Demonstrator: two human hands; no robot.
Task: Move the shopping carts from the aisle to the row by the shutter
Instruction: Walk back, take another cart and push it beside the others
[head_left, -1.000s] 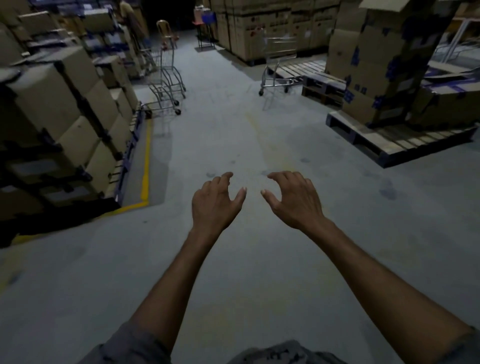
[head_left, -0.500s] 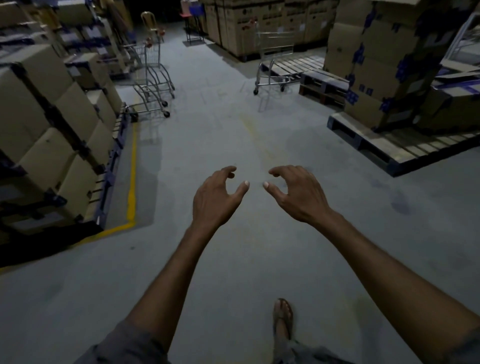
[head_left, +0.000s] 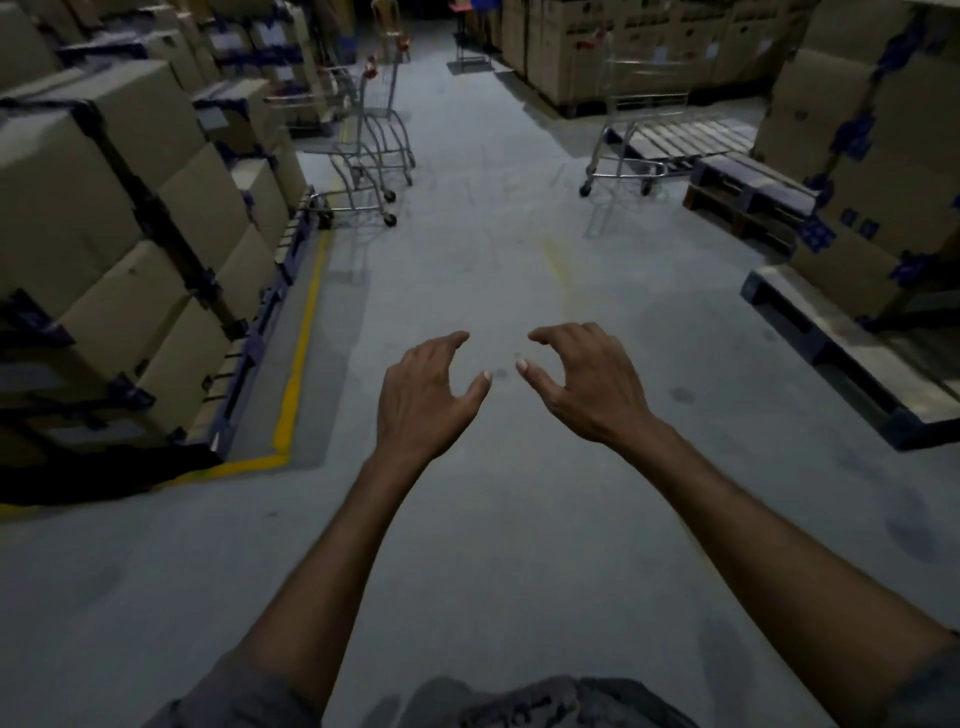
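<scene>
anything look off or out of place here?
Nothing spilled or damaged. Carts sit loose in the aisle: a cart cluster by the left box stacks, a single cart in front of the wooden pallet on the right.

Head-worn view, forward and down
</scene>
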